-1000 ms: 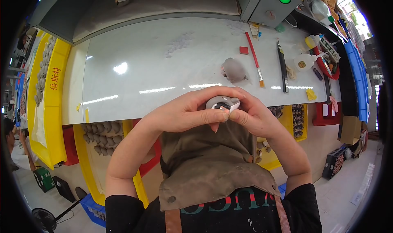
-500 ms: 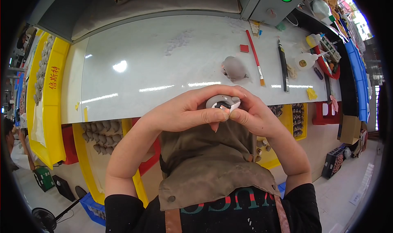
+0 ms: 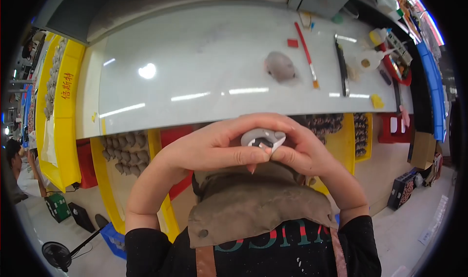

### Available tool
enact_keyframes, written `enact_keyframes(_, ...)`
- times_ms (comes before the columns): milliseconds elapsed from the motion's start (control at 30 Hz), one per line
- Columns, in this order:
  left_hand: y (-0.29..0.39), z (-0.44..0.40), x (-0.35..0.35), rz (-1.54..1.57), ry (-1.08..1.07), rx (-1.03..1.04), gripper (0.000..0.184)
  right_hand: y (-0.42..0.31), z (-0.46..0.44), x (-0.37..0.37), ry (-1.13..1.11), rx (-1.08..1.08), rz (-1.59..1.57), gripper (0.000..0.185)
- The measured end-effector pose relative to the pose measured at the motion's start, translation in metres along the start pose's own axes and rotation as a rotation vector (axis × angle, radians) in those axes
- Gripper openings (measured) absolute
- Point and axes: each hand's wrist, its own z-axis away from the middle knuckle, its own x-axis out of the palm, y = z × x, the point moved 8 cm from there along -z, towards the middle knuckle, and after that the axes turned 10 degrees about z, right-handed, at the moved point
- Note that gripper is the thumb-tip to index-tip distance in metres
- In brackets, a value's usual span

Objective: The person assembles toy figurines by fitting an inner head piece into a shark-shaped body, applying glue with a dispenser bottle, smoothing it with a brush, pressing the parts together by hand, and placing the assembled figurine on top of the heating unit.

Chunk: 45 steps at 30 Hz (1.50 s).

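Note:
Between both hands, in front of my apron [image 3: 263, 204], is a small rounded grey piece [image 3: 265, 135] with a dark opening and whitish edges. My left hand [image 3: 219, 143] curls round its left side, thumb pressed along the near edge. From the right, my right hand [image 3: 303, 148] grips it, and the two thumb tips almost meet at the opening. The fingers arch over the far side, hiding much of the piece. Beyond the hands, a rounded grey piece [image 3: 281, 66] lies on the white worktable [image 3: 195, 67].
Right of that lie a red block [image 3: 292, 43], a red-handled brush [image 3: 307, 53], a black pen-like tool [image 3: 342, 65] and a squeeze bottle [image 3: 368, 61]. Yellow trays [image 3: 67, 116] with many grey pieces stand at left and below the table edge. A person [image 3: 24, 167] is far left.
The view has shifted, and the table things appear higher in it. Both hands, still holding the grey piece, sit lower, nearer my body and further from the table edge.

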Motion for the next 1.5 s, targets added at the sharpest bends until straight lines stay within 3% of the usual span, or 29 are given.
enact_keyframes(167, -0.042, 0.017, -0.008, 0.036, 0.217, -0.040, 0.040, 0.030, 0.011, 0.017, 0.004, 0.010, -0.015, 0.051)
enact_keyframes(300, -0.076, 0.027, -0.013, 0.060, 0.315, -0.043, 0.037, 0.038, 0.015, 0.019, 0.080, -0.052, 0.193, 0.050)
enact_keyframes(400, -0.101, 0.031, -0.019, 0.127, 0.375, -0.034, 0.041, 0.055, 0.019, 0.021, 0.203, 0.000, 0.150, 0.051)
enact_keyframes(533, -0.126, 0.030, -0.022, 0.176, 0.481, -0.005, 0.053, 0.054, 0.016, 0.028, 0.137, -0.025, 0.213, 0.052)
enact_keyframes(833, -0.131, 0.028, -0.023, 0.264, 0.522, -0.089, 0.072, 0.064, 0.010, 0.039, 0.016, 0.012, 0.093, 0.054)
enact_keyframes(1000, -0.134, 0.028, -0.024, 0.275, 0.504, -0.109, 0.070, 0.068, 0.012, 0.046, -0.031, 0.194, -0.264, 0.054)
enact_keyframes(1400, -0.138, 0.030, -0.029, 0.265, 0.504, -0.075, 0.065, 0.078, 0.012, 0.044, -0.054, 0.282, -0.267, 0.067)
enact_keyframes(1500, -0.141, 0.031, -0.031, 0.281, 0.484, -0.085, 0.063, 0.073, 0.010, 0.041, -0.014, 0.195, -0.261, 0.057)
